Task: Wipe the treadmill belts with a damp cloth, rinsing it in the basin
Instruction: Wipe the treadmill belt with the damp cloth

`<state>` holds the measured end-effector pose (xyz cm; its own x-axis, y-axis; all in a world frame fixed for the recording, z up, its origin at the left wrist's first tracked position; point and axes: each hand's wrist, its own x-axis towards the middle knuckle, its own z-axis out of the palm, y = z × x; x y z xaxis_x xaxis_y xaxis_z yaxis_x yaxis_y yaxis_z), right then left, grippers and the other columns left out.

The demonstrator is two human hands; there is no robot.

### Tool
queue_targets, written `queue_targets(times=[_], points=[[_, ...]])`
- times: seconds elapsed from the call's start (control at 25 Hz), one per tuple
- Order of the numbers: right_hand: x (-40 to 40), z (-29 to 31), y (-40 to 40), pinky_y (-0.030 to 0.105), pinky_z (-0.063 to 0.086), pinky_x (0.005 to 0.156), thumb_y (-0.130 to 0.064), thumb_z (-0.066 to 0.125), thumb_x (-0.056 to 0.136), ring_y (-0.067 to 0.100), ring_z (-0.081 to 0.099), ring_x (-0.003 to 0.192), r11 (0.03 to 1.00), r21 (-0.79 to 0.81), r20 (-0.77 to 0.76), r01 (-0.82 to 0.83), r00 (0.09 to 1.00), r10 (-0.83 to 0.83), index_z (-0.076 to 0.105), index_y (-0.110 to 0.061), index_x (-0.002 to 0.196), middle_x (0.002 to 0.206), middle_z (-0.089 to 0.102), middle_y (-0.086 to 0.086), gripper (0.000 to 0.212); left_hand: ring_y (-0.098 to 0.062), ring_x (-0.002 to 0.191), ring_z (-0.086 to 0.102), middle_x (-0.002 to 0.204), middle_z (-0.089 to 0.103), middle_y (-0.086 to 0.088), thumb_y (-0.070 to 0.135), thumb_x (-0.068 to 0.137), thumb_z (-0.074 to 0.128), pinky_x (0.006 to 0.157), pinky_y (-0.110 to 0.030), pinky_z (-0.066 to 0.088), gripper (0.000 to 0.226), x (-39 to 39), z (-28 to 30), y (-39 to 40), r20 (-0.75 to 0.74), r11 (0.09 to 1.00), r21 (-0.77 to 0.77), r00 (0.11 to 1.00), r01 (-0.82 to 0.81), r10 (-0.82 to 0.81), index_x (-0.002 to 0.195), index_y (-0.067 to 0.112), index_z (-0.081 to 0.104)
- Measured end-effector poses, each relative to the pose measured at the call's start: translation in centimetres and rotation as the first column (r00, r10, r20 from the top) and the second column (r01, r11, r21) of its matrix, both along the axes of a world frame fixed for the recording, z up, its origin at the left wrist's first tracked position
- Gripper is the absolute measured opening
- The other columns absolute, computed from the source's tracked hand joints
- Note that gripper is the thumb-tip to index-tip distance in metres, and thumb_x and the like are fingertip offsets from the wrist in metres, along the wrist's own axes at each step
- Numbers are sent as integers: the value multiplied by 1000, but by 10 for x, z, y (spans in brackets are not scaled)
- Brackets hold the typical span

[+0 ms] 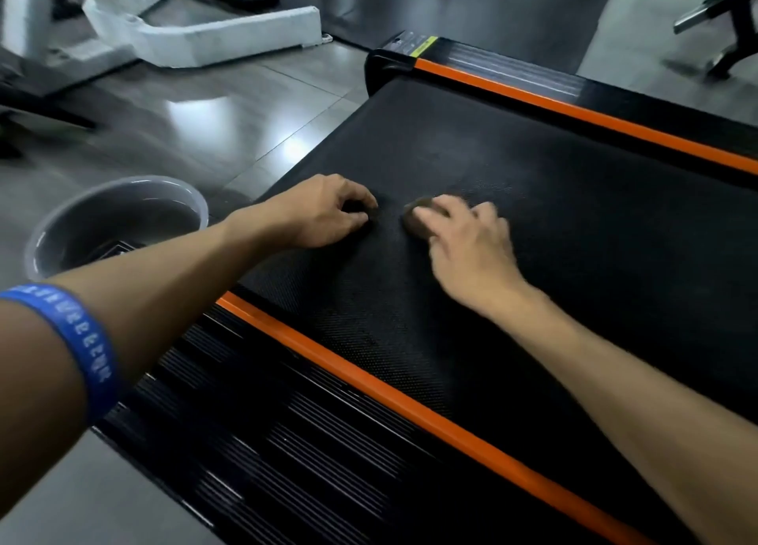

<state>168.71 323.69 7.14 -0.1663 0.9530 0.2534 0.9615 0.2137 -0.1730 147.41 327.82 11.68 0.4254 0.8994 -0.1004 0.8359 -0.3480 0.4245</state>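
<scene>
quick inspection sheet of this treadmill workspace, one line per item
surface: black treadmill belt between orange side strips
job's things: brownish cloth on belt; grey basin on floor beside treadmill, water inside
clutter: nothing seen
grippers: right hand presses cloth, fingers over it; left hand on belt, fingers curled, contents unclear
cables: nothing seen
surroundings: glossy tiled floor, white machine frame, blue wristband on left arm
</scene>
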Motion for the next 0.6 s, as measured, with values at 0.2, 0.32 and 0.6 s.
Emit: queue_targets(times=[0.2,0.32,0.6], points=[[-44,0,-45,39,40,83,-24,50,89,26,47,100,794,-46,2,-606,795,606,56,-36,133,142,50,-8,47,-17,121,54,131,61,0,21,95,55,102,-27,40,33,-6,-2,-2,-2,999,24,1000,22,-22,128,20,62],[-31,-2,-8,41,43,88,-27,45,91,27,49,101,827,-43,122,-560,819,561,52,-37,137,143,48,-8,47,-20,123,53,131,60,-3,23,95,56,105,-32,39,35,-24,-6,-5,-4,998,51,999,38,-38,129,19,60],[-68,-1,3,44,43,87,-24,46,88,37,49,103,999,43,-9,-30,1000,30,56,-31,131,136,52,-1,44,-20,118,57,130,62,-5,19,96,54,102,-29,41,39,-61,-11,-6,57,998,35,998,-43,41,134,17,56]])
